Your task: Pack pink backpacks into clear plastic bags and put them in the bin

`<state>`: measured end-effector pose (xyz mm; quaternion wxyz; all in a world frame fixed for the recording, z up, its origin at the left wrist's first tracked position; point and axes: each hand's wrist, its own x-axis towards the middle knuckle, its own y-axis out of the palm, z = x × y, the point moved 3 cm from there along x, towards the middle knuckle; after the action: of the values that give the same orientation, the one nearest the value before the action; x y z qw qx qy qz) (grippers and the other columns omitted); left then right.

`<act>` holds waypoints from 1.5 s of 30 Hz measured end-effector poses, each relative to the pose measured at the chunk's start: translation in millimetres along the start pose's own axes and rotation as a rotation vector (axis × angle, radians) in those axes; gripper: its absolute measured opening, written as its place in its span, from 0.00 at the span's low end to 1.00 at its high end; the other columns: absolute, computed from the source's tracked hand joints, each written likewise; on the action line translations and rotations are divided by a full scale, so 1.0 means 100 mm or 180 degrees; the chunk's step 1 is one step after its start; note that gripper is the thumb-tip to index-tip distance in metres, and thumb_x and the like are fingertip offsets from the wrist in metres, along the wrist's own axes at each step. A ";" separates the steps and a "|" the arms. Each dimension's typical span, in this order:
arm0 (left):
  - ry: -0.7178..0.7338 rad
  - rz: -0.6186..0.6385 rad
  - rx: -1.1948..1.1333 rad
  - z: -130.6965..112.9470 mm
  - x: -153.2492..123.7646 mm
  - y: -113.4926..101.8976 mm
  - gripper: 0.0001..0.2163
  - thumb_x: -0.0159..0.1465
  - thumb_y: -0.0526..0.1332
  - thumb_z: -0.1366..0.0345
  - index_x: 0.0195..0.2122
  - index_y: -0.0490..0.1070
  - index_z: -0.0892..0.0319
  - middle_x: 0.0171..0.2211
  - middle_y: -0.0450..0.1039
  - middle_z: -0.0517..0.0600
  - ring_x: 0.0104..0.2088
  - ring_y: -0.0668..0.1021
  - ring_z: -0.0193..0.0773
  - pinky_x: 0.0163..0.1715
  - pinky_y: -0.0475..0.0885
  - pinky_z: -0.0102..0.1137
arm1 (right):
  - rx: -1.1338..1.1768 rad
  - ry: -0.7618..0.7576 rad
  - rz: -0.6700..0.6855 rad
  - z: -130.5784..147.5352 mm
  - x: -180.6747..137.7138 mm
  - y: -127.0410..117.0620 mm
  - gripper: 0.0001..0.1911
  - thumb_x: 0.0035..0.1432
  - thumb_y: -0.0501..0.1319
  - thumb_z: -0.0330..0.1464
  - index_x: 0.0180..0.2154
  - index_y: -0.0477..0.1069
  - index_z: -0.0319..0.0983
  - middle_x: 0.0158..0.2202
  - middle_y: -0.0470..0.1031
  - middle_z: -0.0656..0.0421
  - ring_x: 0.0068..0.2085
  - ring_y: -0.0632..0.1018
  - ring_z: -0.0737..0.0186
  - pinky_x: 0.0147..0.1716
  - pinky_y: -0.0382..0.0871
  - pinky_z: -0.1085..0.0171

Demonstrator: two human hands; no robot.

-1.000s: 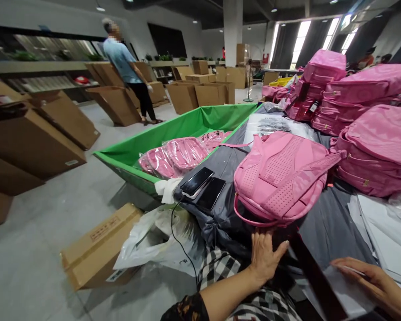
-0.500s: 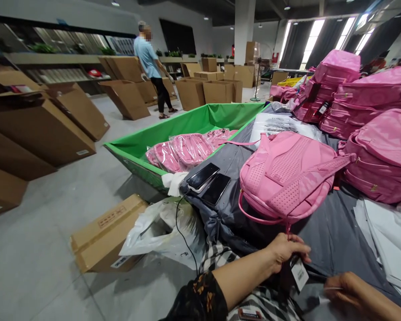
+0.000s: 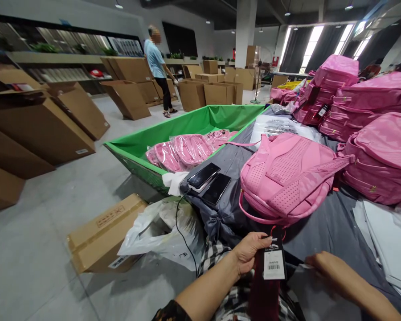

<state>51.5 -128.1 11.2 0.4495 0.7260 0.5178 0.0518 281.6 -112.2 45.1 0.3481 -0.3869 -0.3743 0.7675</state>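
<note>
My left hand (image 3: 252, 252) pinches a black hang tag (image 3: 274, 256) that bears a white barcode label and faces me. A red loop ties the tag to the near end of a pink backpack (image 3: 287, 178), which lies straps-up on the grey-covered table. Below the tag hangs a dark red translucent strip (image 3: 263, 294), over a checkered cloth on my lap. My right hand (image 3: 327, 269), partly blurred, is to the right of the tag with its fingers curled. A pale grey sheet (image 3: 316, 296) lies just under it; whether the fingers grip it is unclear.
Two phones (image 3: 211, 182) lie at the table's left edge, with a cable hanging down. Pink backpacks (image 3: 381, 156) are piled at right, near white sheets (image 3: 384, 240). A green bin (image 3: 187, 118) holds bagged pink items. Cartons (image 3: 107, 232) and a person (image 3: 158, 67) are beyond.
My left hand has moved left and turned the tag upright toward me. My right hand has shifted left, closer to the tag. The person in the background has moved slightly right.
</note>
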 end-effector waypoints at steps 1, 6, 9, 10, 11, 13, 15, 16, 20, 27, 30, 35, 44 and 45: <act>-0.0058 0.0146 0.0007 0.02 -0.01 0.06 0.28 0.34 0.82 0.49 0.28 0.75 0.63 0.24 0.73 0.48 0.24 0.73 0.32 0.32 0.69 0.30 | 0.0116 -0.0099 -0.0010 0.05 0.10 0.05 0.16 0.57 0.55 0.40 0.23 0.73 0.40 0.22 0.75 0.56 0.25 0.74 0.59 0.27 0.66 0.65; 0.1071 0.0199 0.2328 0.23 0.08 0.30 0.14 0.57 0.70 0.51 0.31 0.76 0.57 0.22 0.70 0.48 0.29 0.76 0.43 0.39 0.71 0.36 | 0.1717 0.0075 -0.0765 0.12 0.45 -0.19 0.32 0.55 0.56 0.60 0.25 0.74 0.37 0.23 0.74 0.56 0.28 0.73 0.58 0.28 0.69 0.63; 0.1725 -0.0240 0.3858 0.36 0.12 0.33 0.06 0.64 0.63 0.60 0.38 0.76 0.55 0.19 0.67 0.48 0.28 0.78 0.48 0.39 0.71 0.40 | 0.2174 0.0094 -0.1045 0.22 0.46 -0.32 0.34 0.52 0.59 0.63 0.29 0.77 0.37 0.28 0.78 0.55 0.32 0.76 0.55 0.34 0.73 0.60; 0.1830 -0.0239 0.4151 0.39 0.12 0.33 0.07 0.65 0.62 0.60 0.40 0.76 0.55 0.19 0.67 0.48 0.26 0.77 0.48 0.37 0.71 0.39 | 0.2224 0.0097 -0.1108 0.27 0.45 -0.33 0.33 0.51 0.61 0.62 0.31 0.77 0.37 0.29 0.79 0.55 0.33 0.77 0.54 0.36 0.74 0.59; 0.1954 -0.0179 0.4355 0.41 0.11 0.33 0.08 0.67 0.61 0.60 0.41 0.75 0.56 0.20 0.68 0.49 0.25 0.77 0.47 0.36 0.71 0.39 | 0.2224 0.0144 -0.1195 0.32 0.43 -0.31 0.32 0.50 0.62 0.61 0.32 0.78 0.37 0.30 0.79 0.55 0.34 0.78 0.53 0.37 0.75 0.58; 0.2271 -0.0110 0.4497 0.40 0.07 0.30 0.10 0.70 0.57 0.59 0.38 0.74 0.56 0.24 0.71 0.51 0.28 0.77 0.46 0.37 0.71 0.38 | 0.2129 0.0343 -0.1391 0.40 0.41 -0.26 0.29 0.46 0.66 0.57 0.32 0.77 0.37 0.29 0.80 0.55 0.32 0.79 0.53 0.35 0.75 0.59; 0.2524 -0.0410 0.4170 0.32 0.00 0.22 0.10 0.70 0.56 0.59 0.38 0.74 0.56 0.32 0.74 0.54 0.36 0.77 0.46 0.42 0.72 0.39 | 0.2050 0.0526 -0.1575 0.44 0.42 -0.21 0.26 0.41 0.69 0.53 0.31 0.76 0.38 0.26 0.79 0.55 0.28 0.78 0.54 0.30 0.73 0.61; 0.2573 -0.0690 0.3834 0.27 -0.03 0.16 0.09 0.69 0.57 0.59 0.40 0.74 0.56 0.37 0.75 0.55 0.40 0.77 0.47 0.45 0.71 0.40 | 0.2051 0.0566 -0.1633 0.44 0.42 -0.19 0.24 0.40 0.69 0.52 0.29 0.75 0.38 0.25 0.79 0.55 0.27 0.77 0.55 0.28 0.72 0.61; 0.2000 -0.1304 0.1911 0.15 0.00 0.00 0.21 0.58 0.69 0.51 0.47 0.72 0.59 0.46 0.74 0.57 0.48 0.75 0.47 0.53 0.69 0.40 | 0.2142 0.0580 -0.1648 0.40 0.46 -0.19 0.20 0.39 0.66 0.49 0.27 0.73 0.39 0.24 0.78 0.56 0.25 0.76 0.57 0.26 0.71 0.62; 0.0381 -0.0879 -0.0432 0.17 0.43 0.27 0.22 0.44 0.79 0.55 0.29 0.72 0.62 0.29 0.77 0.53 0.33 0.79 0.42 0.41 0.73 0.37 | 0.2168 0.0530 -0.1558 0.35 0.47 -0.22 0.20 0.38 0.66 0.48 0.27 0.73 0.38 0.26 0.79 0.54 0.27 0.77 0.58 0.28 0.71 0.63; 0.0135 -0.1413 -0.0521 0.22 0.49 0.27 0.18 0.46 0.76 0.65 0.31 0.68 0.59 0.28 0.76 0.49 0.29 0.77 0.38 0.35 0.71 0.35 | 0.2221 0.0536 -0.1508 0.35 0.47 -0.22 0.23 0.39 0.67 0.50 0.30 0.75 0.38 0.27 0.80 0.53 0.27 0.77 0.57 0.28 0.72 0.62; 0.0545 -0.1646 -0.0396 0.23 0.49 0.24 0.15 0.48 0.71 0.68 0.34 0.69 0.58 0.32 0.76 0.49 0.31 0.76 0.37 0.34 0.69 0.32 | 0.2051 0.0443 -0.1248 0.35 0.46 -0.22 0.33 0.43 0.67 0.54 0.42 0.78 0.35 0.29 0.82 0.53 0.28 0.78 0.55 0.30 0.74 0.60; 0.0685 -0.1977 -0.0451 0.42 0.57 0.26 0.16 0.47 0.64 0.71 0.39 0.69 0.56 0.28 0.73 0.44 0.27 0.72 0.34 0.29 0.67 0.28 | 0.0535 -0.0219 -0.2562 0.21 0.25 -0.36 0.27 0.62 0.55 0.56 0.36 0.79 0.42 0.31 0.80 0.54 0.30 0.79 0.58 0.30 0.72 0.63; 0.0633 -0.1929 -0.0444 0.41 0.60 0.26 0.15 0.46 0.64 0.72 0.36 0.69 0.57 0.25 0.72 0.43 0.25 0.71 0.33 0.27 0.65 0.28 | 0.0273 -0.0336 -0.2652 0.27 0.22 -0.38 0.25 0.65 0.54 0.53 0.36 0.79 0.42 0.31 0.80 0.55 0.28 0.79 0.60 0.29 0.71 0.64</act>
<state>120.0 -106.2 -17.8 0.4403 0.4977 0.7470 0.0217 258.0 -83.8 81.0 0.6248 -0.1478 -0.4838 0.5947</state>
